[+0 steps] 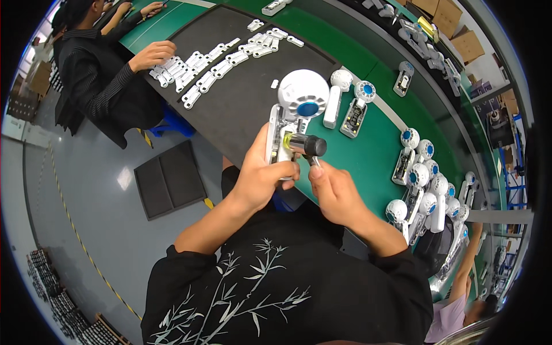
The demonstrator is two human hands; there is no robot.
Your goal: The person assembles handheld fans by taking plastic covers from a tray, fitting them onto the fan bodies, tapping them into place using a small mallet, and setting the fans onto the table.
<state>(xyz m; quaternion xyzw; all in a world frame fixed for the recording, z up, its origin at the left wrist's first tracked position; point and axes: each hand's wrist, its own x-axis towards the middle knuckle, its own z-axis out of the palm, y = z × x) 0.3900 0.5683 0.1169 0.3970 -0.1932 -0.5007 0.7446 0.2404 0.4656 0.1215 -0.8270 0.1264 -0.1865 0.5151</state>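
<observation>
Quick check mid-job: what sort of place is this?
Probably a factory assembly line: a long green workbench carries a cluster of white, ball-headed plastic devices with blue discs, many flat white plastic parts lie on a matte black surface, and a black-clad co-worker handles some.

From where I stand, I see a black short-sleeved shirt (pixel 333 276), its sleeves (pixel 185 263) ending at ten and two o'clock. Left hand (pixel 261 172) and right hand (pixel 338 192) are bare. Toward eight o'clock, a pale grey-green bamboo print (pixel 248 299) spreads across the cloth.
</observation>
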